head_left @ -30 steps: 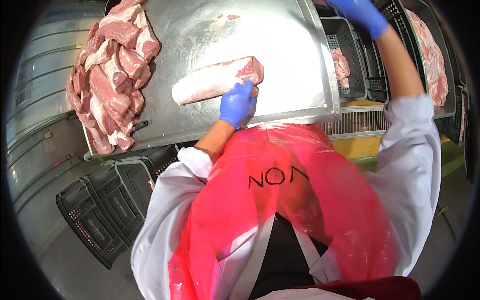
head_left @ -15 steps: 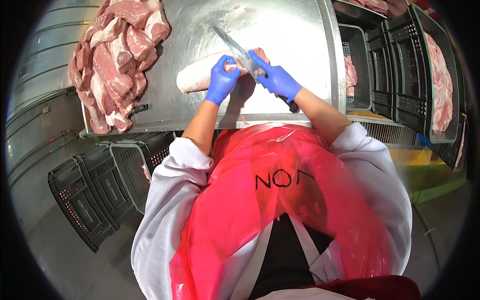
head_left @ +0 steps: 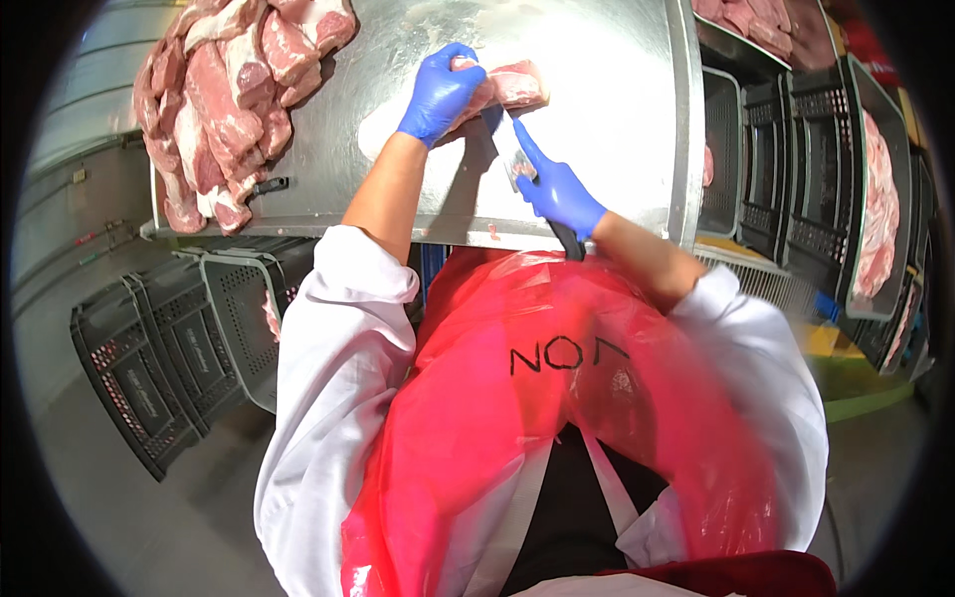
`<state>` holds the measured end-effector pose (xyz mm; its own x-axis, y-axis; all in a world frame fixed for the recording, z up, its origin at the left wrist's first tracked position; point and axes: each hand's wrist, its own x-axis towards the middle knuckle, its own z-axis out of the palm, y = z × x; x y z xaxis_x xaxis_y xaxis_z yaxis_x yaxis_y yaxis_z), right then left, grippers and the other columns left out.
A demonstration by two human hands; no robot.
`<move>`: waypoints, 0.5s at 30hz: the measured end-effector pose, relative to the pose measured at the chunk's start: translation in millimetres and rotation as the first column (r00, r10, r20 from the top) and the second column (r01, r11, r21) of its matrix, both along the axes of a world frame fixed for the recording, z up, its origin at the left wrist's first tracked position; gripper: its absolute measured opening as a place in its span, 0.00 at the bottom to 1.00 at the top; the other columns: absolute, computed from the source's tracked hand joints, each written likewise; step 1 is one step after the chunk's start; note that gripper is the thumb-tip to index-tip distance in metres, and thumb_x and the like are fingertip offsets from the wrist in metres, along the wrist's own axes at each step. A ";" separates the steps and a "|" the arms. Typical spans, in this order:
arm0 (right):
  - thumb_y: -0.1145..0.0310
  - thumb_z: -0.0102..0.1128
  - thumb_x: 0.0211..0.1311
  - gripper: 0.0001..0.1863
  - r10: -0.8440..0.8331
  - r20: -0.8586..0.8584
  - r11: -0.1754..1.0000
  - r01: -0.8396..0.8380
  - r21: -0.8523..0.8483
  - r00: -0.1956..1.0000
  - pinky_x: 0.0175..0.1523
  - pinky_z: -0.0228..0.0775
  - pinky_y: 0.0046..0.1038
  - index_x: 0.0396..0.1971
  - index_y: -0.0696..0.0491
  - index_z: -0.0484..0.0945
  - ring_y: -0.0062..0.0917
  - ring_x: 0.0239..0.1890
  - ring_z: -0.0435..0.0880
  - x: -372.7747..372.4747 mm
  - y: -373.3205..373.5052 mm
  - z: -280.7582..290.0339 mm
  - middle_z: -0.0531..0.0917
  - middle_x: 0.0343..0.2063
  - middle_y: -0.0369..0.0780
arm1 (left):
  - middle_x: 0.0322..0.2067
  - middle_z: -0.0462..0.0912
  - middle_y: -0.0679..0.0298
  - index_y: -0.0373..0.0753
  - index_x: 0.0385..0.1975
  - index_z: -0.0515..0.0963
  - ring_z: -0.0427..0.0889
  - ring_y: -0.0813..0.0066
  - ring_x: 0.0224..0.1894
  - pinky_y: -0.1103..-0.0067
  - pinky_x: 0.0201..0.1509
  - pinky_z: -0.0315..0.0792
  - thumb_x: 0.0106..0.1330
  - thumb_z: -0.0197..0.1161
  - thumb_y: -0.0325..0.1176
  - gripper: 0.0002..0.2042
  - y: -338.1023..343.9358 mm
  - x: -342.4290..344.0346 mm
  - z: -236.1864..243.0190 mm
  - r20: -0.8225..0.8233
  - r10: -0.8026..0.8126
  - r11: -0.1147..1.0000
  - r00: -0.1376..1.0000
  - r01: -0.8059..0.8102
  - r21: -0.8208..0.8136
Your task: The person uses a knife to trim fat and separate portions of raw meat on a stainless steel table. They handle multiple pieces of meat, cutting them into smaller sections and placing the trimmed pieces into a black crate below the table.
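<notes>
A long piece of raw pork [head_left: 519,84] with a pale fatty side lies across the metal table, its reddish right end showing. My left hand [head_left: 441,97], in a blue glove, is closed over the meat from above, hiding its middle. A knife [head_left: 502,136] is in my gloved right hand [head_left: 562,191], the index finger stretched along the blade and the other fingers wrapped round. The blade points away from me, its tip at the near edge of the meat beside a notch. Below the hand, the dark handle end sticks out.
A heap of raw meat pieces [head_left: 214,95] covers the table's left side, with a black handle [head_left: 271,185] at its near edge. Dark crates [head_left: 144,363] stand at lower left. More crates [head_left: 826,169], some holding meat, line the right. The metal table [head_left: 617,129] has a raised rim.
The knife has come back toward me, from lying across the meat to its tip at the near edge. My left hand has shifted up, and the meat's right end has moved slightly right and up.
</notes>
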<state>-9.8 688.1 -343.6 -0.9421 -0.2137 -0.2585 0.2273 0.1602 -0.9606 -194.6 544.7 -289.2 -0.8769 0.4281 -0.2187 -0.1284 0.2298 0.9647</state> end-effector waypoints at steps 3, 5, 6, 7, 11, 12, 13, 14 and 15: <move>0.68 0.53 0.65 0.30 -0.140 0.065 0.986 0.133 0.096 0.988 0.31 0.75 0.33 0.67 0.53 0.61 0.28 0.22 0.81 -48.0 -14.6 -20.8 0.81 0.28 0.45 | 0.25 0.79 0.67 0.35 0.33 0.78 0.76 0.81 0.29 0.79 0.34 0.75 0.55 0.65 0.29 0.08 8.5 10.6 -19.4 -0.350 -0.038 0.988 0.936 -0.018 -0.156; 0.72 0.57 0.62 0.12 -0.228 -0.418 0.959 0.277 0.059 0.879 0.24 0.71 0.33 0.43 0.61 0.73 0.28 0.20 0.80 -114.0 -13.4 -60.2 0.80 0.21 0.43 | 0.25 0.80 0.68 0.35 0.33 0.78 0.76 0.84 0.29 0.79 0.33 0.75 0.56 0.65 0.29 0.08 28.5 13.8 -18.3 -0.448 0.055 0.991 0.892 -0.102 -0.081; 0.73 0.52 0.59 0.16 -0.142 -0.209 0.975 0.173 0.141 0.968 0.30 0.75 0.38 0.46 0.65 0.74 0.34 0.23 0.83 -122.4 -11.9 -49.9 0.84 0.30 0.52 | 0.24 0.80 0.66 0.35 0.33 0.78 0.76 0.84 0.28 0.78 0.31 0.75 0.55 0.66 0.30 0.08 31.3 14.7 -24.0 -0.475 0.157 0.984 0.866 -0.179 -0.003; 0.72 0.52 0.59 0.19 -0.191 -0.054 0.979 0.194 0.066 0.980 0.29 0.75 0.37 0.50 0.64 0.73 0.34 0.22 0.84 -105.7 -25.2 -31.3 0.83 0.28 0.51 | 0.22 0.80 0.64 0.35 0.33 0.79 0.76 0.83 0.26 0.78 0.29 0.74 0.55 0.67 0.31 0.09 28.4 17.3 -26.8 -0.471 0.224 0.965 0.853 -0.260 -0.013; 0.69 0.60 0.62 0.27 -0.162 0.157 0.986 0.165 -0.009 0.974 0.29 0.77 0.30 0.60 0.59 0.68 0.28 0.21 0.82 -23.3 -39.6 -32.1 0.83 0.27 0.41 | 0.24 0.82 0.59 0.36 0.33 0.79 0.82 0.71 0.27 0.73 0.32 0.76 0.55 0.66 0.33 0.10 44.2 40.1 -32.0 -0.598 0.254 0.957 0.760 -0.288 0.040; 0.67 0.64 0.64 0.23 -0.165 0.189 0.984 0.173 -0.029 0.968 0.31 0.77 0.28 0.56 0.58 0.71 0.23 0.23 0.82 -35.0 -39.0 -53.6 0.83 0.26 0.38 | 0.24 0.83 0.56 0.37 0.33 0.79 0.83 0.65 0.28 0.71 0.33 0.76 0.55 0.66 0.34 0.09 49.4 42.0 -39.1 -0.705 0.258 0.953 0.661 -0.293 0.074; 0.67 0.63 0.65 0.23 -0.193 0.211 0.977 0.208 -0.052 0.958 0.37 0.76 0.28 0.57 0.58 0.71 0.23 0.29 0.81 -63.7 -34.3 -62.0 0.82 0.31 0.38 | 0.26 0.82 0.53 0.37 0.31 0.78 0.84 0.56 0.29 0.68 0.34 0.77 0.54 0.64 0.33 0.08 54.0 44.8 -35.3 -0.753 0.249 0.953 0.609 -0.294 0.076; 0.66 0.62 0.67 0.23 -0.208 0.220 0.971 0.229 -0.071 0.953 0.43 0.74 0.29 0.59 0.57 0.70 0.24 0.36 0.79 -76.2 -34.6 -60.2 0.81 0.36 0.39 | 0.25 0.81 0.53 0.37 0.31 0.78 0.83 0.55 0.28 0.68 0.34 0.76 0.53 0.64 0.32 0.08 57.0 42.4 -30.7 -0.727 0.291 0.941 0.622 -0.322 0.102; 0.65 0.61 0.68 0.24 -0.218 0.231 0.964 0.247 -0.101 0.948 0.48 0.72 0.30 0.60 0.57 0.69 0.25 0.42 0.78 -89.6 -33.4 -57.5 0.80 0.42 0.39 | 0.24 0.81 0.54 0.37 0.31 0.78 0.82 0.55 0.28 0.68 0.34 0.76 0.53 0.64 0.32 0.08 60.4 38.4 -25.7 -0.699 0.333 0.929 0.633 -0.349 0.127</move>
<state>-99.5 654.8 -401.1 -0.8938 -0.0396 -0.4467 0.4482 -0.0416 -0.8930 -156.3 605.1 -314.9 -0.8555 0.0699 0.5130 0.5053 0.3283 0.7980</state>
